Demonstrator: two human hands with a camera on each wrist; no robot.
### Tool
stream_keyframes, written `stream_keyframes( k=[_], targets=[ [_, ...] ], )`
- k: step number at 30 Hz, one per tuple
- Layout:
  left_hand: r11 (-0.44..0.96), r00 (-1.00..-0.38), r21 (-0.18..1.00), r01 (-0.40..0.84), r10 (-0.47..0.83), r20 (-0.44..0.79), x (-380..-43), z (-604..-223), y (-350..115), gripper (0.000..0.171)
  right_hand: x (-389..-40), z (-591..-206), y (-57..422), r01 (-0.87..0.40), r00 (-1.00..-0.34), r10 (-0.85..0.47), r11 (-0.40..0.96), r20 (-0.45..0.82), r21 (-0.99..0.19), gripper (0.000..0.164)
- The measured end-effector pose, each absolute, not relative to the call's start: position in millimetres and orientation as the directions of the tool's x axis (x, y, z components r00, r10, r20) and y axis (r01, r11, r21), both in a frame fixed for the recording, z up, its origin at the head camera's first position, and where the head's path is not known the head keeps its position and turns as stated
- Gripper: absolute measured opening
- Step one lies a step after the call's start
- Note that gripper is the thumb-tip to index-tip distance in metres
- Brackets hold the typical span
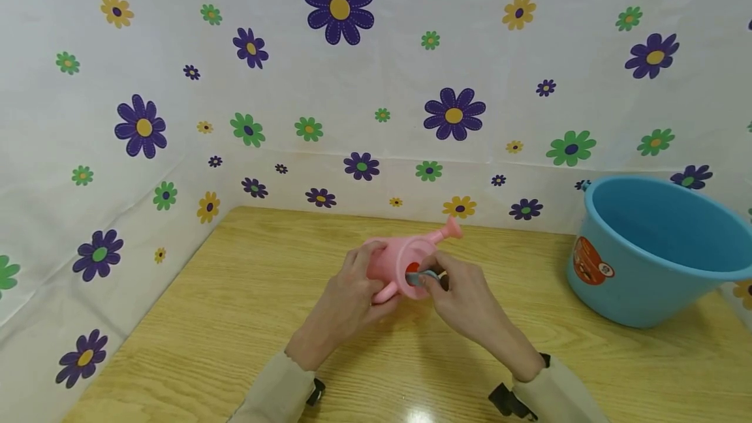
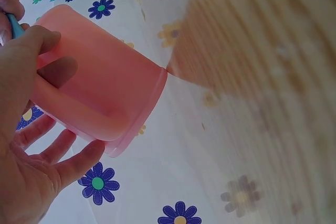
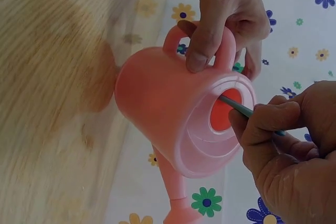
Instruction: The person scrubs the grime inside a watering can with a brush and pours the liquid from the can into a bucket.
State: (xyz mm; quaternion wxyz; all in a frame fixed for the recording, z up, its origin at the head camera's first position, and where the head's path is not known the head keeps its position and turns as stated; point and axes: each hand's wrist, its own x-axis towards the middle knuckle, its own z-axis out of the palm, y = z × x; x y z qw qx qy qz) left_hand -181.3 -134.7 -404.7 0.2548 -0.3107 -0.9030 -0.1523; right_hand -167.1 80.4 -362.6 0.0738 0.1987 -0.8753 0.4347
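Observation:
A pink watering can [image 1: 384, 265] is tilted above the wooden table, its round opening turned toward my right hand. My left hand [image 1: 346, 289] grips it at the handle [image 3: 227, 51], with the thumb against the body. The spout [image 1: 451, 228] points away to the right. My right hand [image 1: 470, 292] pinches a slim blue-grey stick-like tool [image 3: 237, 107]. Its far end goes into the can's opening and is hidden, so its kind cannot be told. Orange-red [image 3: 221, 115] shows inside the opening.
A large blue bucket [image 1: 640, 286] with a red-brown sticker stands at the right of the wooden table [image 1: 247, 292]. A white flower-printed sheet [image 1: 376, 70] hangs behind the table and along its left side.

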Motion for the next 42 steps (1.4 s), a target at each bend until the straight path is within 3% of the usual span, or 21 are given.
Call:
stream_keyframes(
  k=[25,42],
  targets=[
    [0.762,-0.694,0.151,0.629,0.464,0.55,-180,-408,-137,0.042,-151,-346,102,-0.252,-0.964,-0.196,0.448,0.181,-0.858,0.005],
    [0.765,-0.693,0.144,0.628,0.465,0.551,-180,-408,-137,0.041,-154,-347,105,-0.104,-0.981,-0.185,0.258,0.057,-0.96,0.012]
  ],
)
